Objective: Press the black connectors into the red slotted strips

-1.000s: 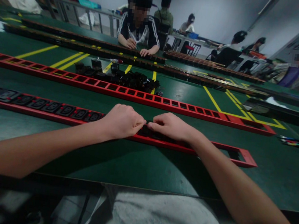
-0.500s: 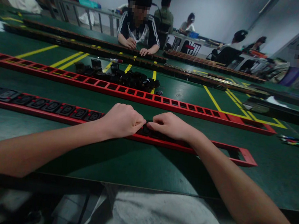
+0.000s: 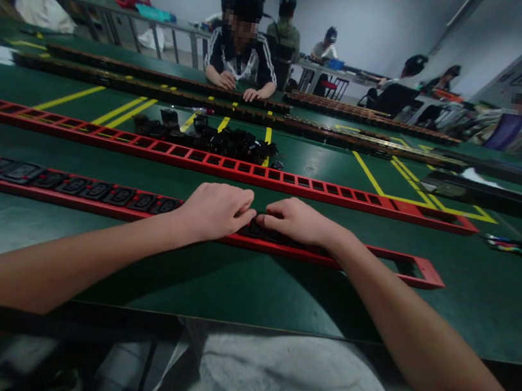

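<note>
Here, left hand (image 3: 214, 212) and right hand (image 3: 299, 220) near each other, fingers curled inward (anything pinched, cannot tell). Directly under both: long red frame (image 3: 273, 248), black inserts (image 3: 121, 195) running leftward. Frame looks light, stiff, perhaps bendy lengthwise; best held by side rails (image 3: 66, 199). Inserts likely hard, smooth. Beneath grip: green table (image 3: 276, 295); well beyond, co-worker (image 3: 239, 56).

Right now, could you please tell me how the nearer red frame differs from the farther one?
The nearer red frame holds black modules in many slots; the farther red frame shows open slots. The left hand and right hand are at the nearer red frame, while the farther red frame lies untouched beside a pile of black parts. Both are long and narrow and lie on the green table.
</note>
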Demonstrator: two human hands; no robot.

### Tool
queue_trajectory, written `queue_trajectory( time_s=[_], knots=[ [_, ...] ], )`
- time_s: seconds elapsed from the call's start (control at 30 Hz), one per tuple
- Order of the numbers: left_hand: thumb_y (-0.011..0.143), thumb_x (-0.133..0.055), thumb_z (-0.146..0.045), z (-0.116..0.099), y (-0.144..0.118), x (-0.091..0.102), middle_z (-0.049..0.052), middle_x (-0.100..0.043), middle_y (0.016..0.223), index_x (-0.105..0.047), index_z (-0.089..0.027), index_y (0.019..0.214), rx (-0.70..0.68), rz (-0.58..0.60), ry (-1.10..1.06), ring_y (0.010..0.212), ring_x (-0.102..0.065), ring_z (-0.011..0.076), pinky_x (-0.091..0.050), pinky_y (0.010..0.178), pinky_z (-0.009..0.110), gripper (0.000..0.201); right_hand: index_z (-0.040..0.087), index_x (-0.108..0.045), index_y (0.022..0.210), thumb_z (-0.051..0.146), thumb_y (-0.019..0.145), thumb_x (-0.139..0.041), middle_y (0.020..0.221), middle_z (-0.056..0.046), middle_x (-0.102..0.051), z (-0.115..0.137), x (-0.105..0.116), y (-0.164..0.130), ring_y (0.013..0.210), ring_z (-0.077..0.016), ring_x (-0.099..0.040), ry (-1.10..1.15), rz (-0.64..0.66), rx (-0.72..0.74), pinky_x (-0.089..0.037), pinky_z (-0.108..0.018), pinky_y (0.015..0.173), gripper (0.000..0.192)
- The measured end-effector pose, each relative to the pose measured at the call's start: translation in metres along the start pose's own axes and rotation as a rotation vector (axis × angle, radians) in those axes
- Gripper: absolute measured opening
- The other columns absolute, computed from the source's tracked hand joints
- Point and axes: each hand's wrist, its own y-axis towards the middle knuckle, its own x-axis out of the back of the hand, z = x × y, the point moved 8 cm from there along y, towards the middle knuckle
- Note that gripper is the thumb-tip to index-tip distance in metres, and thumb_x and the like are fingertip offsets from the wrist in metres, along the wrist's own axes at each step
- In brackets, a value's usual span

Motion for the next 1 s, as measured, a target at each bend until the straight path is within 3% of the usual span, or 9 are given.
queue_trajectory(
  time_s=[0.1,0.27,0.37,0.47,0.57,0.83,1.0],
  knots=[
    [0.092,-0.045,-0.043,0.002,0.003,0.002,0.002,-0.065,0.083,-0.056,-0.021,0.087,-0.007,0.055,-0.073,0.073,-0.058,0.0186,-0.031,0.058,0.029,0.025,0.017,-0.051,0.064,0.056,0.092,-0.043,0.062,0.001,-0.049,0.001,0.001,0.001,0.057,-0.0103,-0.039,-0.019,-0.013,0.004,-0.022,-0.029,0.055,0.048],
    [0.094,-0.042,-0.052,0.011,-0.025,0.005,0.005,-0.063,0.102,-0.058,-0.02,0.104,-0.23,0.205,-0.049,0.092,-0.059,0.0212,-0.041,0.076,0.031,0.037,0.018,-0.053,0.064,0.059,0.092,-0.042,0.062,0.0,-0.051,0.004,0.003,0.0,0.056,-0.0109,-0.042,-0.018,-0.031,0.028,-0.025,-0.028,0.055,0.051],
    [0.088,-0.049,-0.062,0.043,-0.047,0.002,0.008,-0.062,0.106,-0.057,-0.019,0.113,-0.127,0.216,0.103,0.089,-0.059,0.024,-0.042,0.078,0.034,0.051,0.018,-0.053,0.064,0.059,0.092,-0.042,0.062,0.0,-0.052,0.006,0.005,-0.002,0.055,-0.0111,-0.043,-0.013,-0.034,0.019,-0.026,-0.028,0.055,0.051],
    [0.087,-0.052,-0.06,0.057,-0.057,-0.005,0.01,-0.061,0.106,-0.057,-0.016,0.109,-0.09,0.246,0.119,0.094,-0.059,0.025,-0.043,0.082,0.034,0.049,0.017,-0.055,0.065,0.059,0.091,-0.043,0.064,-0.001,-0.054,0.006,0.006,-0.003,0.055,-0.0115,-0.044,-0.008,-0.024,0.003,-0.026,-0.028,0.054,0.05],
    [0.089,-0.051,-0.059,0.051,-0.052,-0.009,0.01,-0.06,0.105,-0.055,-0.016,0.106,-0.091,0.256,0.114,0.096,-0.059,0.0247,-0.044,0.083,0.034,0.047,0.017,-0.057,0.067,0.06,0.09,-0.044,0.066,-0.002,-0.056,0.0,0.008,-0.003,0.055,-0.0121,-0.046,0.009,0.001,-0.004,-0.027,-0.028,0.054,0.051],
    [0.089,-0.047,-0.06,0.007,-0.014,-0.017,0.009,-0.062,0.102,-0.052,-0.017,0.101,-0.209,0.284,0.157,0.093,-0.062,0.0247,-0.046,0.075,0.033,0.045,0.017,-0.056,0.065,0.063,0.088,-0.045,0.062,0.001,-0.05,-0.022,0.013,-0.002,0.054,-0.011,-0.041,0.057,0.019,-0.007,-0.028,-0.028,0.055,0.053],
    [0.086,-0.047,-0.062,0.0,-0.005,-0.023,0.008,-0.063,0.103,-0.053,-0.018,0.1,-0.227,0.286,0.099,0.092,-0.062,0.0249,-0.046,0.073,0.034,0.047,0.017,-0.054,0.066,0.062,0.086,-0.05,0.061,0.004,-0.042,-0.026,0.012,-0.003,0.054,-0.0098,-0.036,0.123,0.038,0.055,-0.025,-0.027,0.055,0.049]
  ],
)
